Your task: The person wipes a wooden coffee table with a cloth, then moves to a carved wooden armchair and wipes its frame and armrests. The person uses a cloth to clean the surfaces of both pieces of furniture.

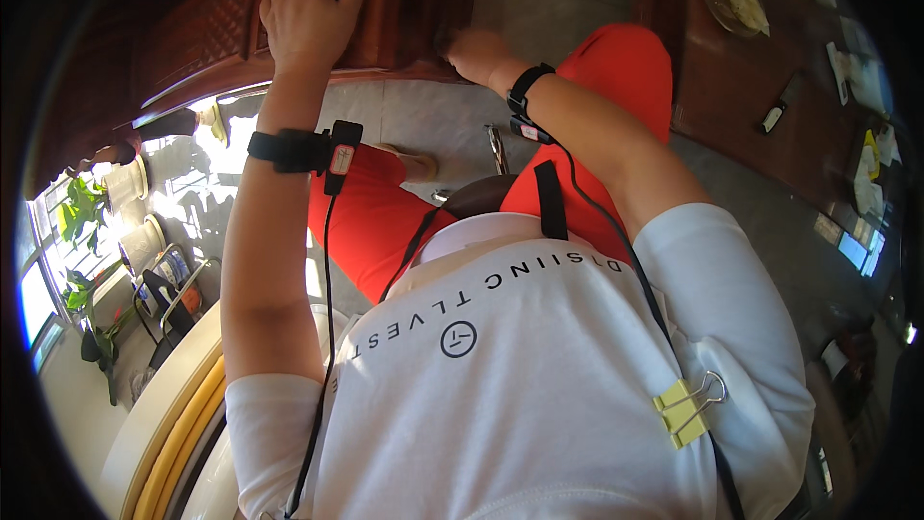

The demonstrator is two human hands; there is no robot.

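Note:
My left hand (310, 11) lies on a reddish-brown piece of wooden furniture (382, 7), fingers spread and palm down. Carved lattice panels (220, 32) run along the furniture to the left of that hand. My right hand (476, 56) is at the right end of the same furniture, close to its lower edge. Its fingers are curled, and a dark blurred patch shows at the fingertips; whether that is a held object is unclear. Black straps with small cabled modules circle both wrists, the left module (341, 159) being the plainer one.
To the right stands a brown wooden table (736, 79) bearing a clear dish (735, 3) with pale contents and a small black-and-white object (779, 107). A chrome metal leg (497, 149) rises between my knees. Potted plants (83, 209) and a wire rack (180, 289) stand at left.

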